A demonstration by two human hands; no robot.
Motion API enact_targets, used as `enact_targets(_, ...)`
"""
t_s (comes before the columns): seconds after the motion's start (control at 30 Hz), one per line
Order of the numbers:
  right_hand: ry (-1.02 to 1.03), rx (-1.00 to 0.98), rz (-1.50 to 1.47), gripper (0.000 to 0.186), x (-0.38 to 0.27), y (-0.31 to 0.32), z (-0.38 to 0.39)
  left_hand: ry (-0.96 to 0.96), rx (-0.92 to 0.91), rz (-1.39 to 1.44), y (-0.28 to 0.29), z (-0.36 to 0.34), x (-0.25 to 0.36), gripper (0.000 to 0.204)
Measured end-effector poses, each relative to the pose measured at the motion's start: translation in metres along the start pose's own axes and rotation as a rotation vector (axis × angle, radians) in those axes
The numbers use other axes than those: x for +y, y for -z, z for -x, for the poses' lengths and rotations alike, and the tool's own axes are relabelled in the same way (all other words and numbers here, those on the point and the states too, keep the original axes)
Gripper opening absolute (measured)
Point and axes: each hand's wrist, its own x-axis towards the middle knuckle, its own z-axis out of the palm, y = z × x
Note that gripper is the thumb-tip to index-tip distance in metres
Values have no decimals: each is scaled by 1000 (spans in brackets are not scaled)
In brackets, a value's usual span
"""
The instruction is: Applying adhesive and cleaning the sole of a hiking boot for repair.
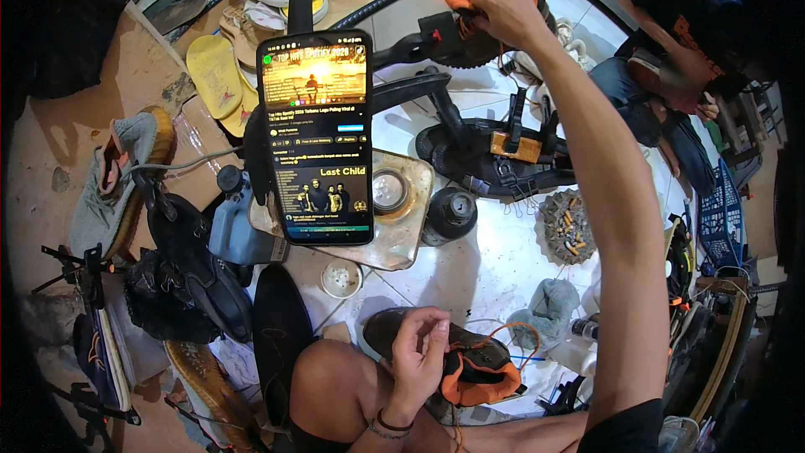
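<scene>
My right arm stretches up to the far side, where my right hand (511,13) is closed on the orange-lined collar of a dark shoe (482,49). Near my lap, my left hand (419,356) is held over a dark brown shoe (386,331) with orange lining. Its fingers are curled toward the thumb, and whatever they may hold is too small to make out. That shoe lies on its side by my bent knee, and a loose orange lace (524,331) loops out of it.
A phone (317,138) with a lit screen stands upright on a mount. Around it are a metal tray (402,247), a dark bottle (451,216), a blue-grey jug (239,226) and a white cup (342,278). An ashtray (566,226) lies right of centre. Another person (683,59) sits at upper right.
</scene>
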Motion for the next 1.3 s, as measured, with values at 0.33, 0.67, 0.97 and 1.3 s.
enact_targets(0.33, -208, -97, 162, 30, 63, 241, 3, -206, 23, -48, 5, -12, 0, 14)
enact_targets(0.67, -433, 34, 245, 26, -7, 575, 103, -448, -157, -64, -6, 0, 4, 12)
enact_targets(0.97, -615, 427, -239, 16, -243, 615, 254, -468, -584, 468, -36, 173, 182, 95)
enact_targets(1.3, -747, -109, -1445, 43, -430, 551, 391, -761, -434, -636, 30, 232, 236, 79)
